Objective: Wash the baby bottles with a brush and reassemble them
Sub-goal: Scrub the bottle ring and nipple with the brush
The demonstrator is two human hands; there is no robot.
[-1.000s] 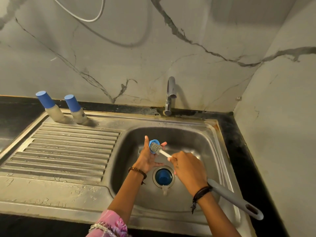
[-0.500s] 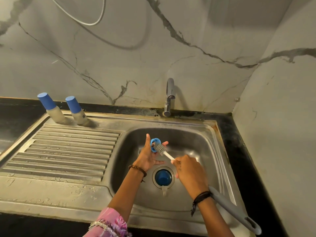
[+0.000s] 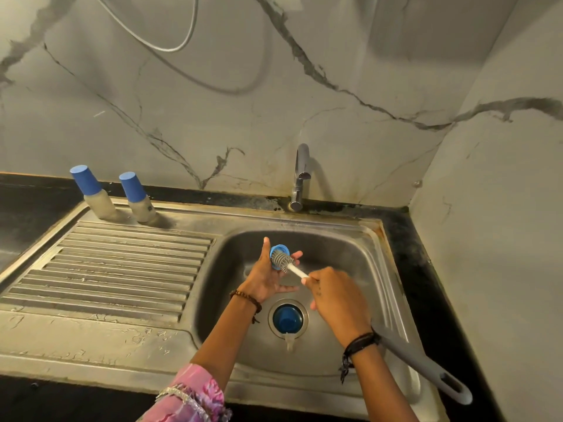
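Blue ring gripped by left hand over drain; brush, clenched by right hand, pushed deeper than before; scrubbing ongoing.

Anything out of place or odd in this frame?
One thing: a blue cap sits right in the sink drain opening, with a clear teat lying just below it, loose parts that could block drainage. Otherwise the two capped bottles stand upright.
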